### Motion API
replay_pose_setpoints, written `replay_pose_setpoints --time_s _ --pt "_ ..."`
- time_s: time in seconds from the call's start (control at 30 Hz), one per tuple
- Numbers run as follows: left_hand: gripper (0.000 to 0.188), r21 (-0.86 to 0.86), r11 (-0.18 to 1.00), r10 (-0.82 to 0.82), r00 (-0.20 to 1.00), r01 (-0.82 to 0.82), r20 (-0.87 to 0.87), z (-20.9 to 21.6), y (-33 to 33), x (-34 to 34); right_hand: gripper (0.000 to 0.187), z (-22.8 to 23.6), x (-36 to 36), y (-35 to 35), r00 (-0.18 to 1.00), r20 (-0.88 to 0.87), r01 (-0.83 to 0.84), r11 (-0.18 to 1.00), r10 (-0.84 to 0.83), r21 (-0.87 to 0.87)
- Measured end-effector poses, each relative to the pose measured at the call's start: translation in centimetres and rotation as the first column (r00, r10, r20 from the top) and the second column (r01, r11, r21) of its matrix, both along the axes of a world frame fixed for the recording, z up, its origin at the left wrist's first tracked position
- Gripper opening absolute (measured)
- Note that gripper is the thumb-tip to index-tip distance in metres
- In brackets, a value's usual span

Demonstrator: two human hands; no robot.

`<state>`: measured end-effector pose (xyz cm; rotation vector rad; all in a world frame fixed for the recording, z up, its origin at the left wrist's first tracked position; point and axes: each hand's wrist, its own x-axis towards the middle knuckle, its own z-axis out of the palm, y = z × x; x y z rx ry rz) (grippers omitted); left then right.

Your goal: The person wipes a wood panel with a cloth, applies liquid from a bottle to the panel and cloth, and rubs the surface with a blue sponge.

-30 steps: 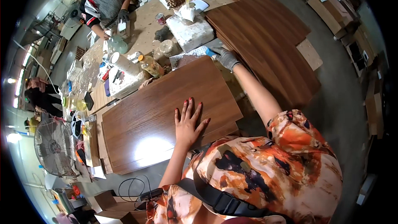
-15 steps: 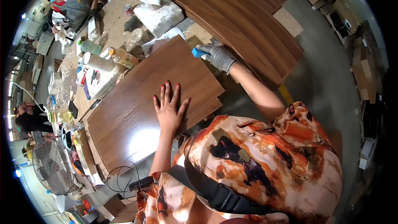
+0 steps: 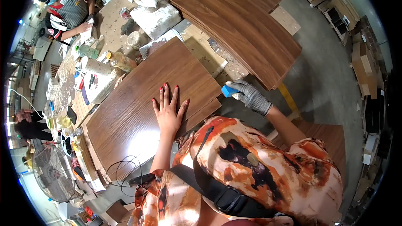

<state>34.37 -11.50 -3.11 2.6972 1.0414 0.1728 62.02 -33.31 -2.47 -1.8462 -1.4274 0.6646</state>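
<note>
A flat brown wood-grain board [image 3: 188, 65] lies at a slant on the workbench, and part of another board [image 3: 206, 110] shows under its near edge. My bare left hand [image 3: 168, 112] rests flat on top of it, fingers spread. In a grey knit glove, my right hand [image 3: 254, 98] grips a small blue block [image 3: 228, 91] between thumb and fingers. That block is at the board's right end, by the near corner; whether it touches the edge I cannot tell.
Curved brown panels [image 3: 243, 21] are stacked at the far right of the bench. Behind the board stand a yellow-capped bottle [image 3: 121, 61], a greenish bottle [image 3: 88, 52] and a stained white block [image 3: 157, 20]. A fan [image 3: 54, 171] is at left; a co-worker [image 3: 71, 8] sits far left.
My right hand has moved with the blue block toward me along the board's right end, from the far part to the near corner. My left hand stays flat on the board.
</note>
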Motion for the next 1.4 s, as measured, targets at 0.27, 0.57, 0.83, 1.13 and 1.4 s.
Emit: replay_pose_setpoints --time_s 0.27,0.57,0.83,1.13,1.4 --pt "0.071 -0.02 1.0 0.012 1.0 -0.011 0.019 0.1 0.1 -0.5 0.05 1.4 1.6 -1.2 0.998 0.008 -0.065 0.995 0.066 -0.069" --pt "0.066 -0.092 0.995 0.041 0.998 -0.036 0.054 -0.2 0.6 -3.9 0.06 2.7 -3.3 12.6 0.86 -0.508 -0.011 0.998 0.041 0.062" --pt "0.058 0.009 0.818 0.555 0.785 -0.576 -0.274 -0.8 1.2 -24.2 0.054 -0.4 -9.5 14.5 0.722 -0.637 -0.348 0.938 0.271 0.004" --pt "0.054 -0.664 0.565 0.825 0.321 -0.49 0.465 0.1 1.5 -43.6 0.057 2.4 -23.2 20.4 0.68 -0.379 -0.664 0.747 0.628 0.046" --pt "0.051 -0.519 0.655 0.752 0.542 -0.549 0.375 1.3 5.5 -42.4 0.062 1.6 -38.1 24.6 0.567 -0.14 -0.795 0.584 0.812 0.165"
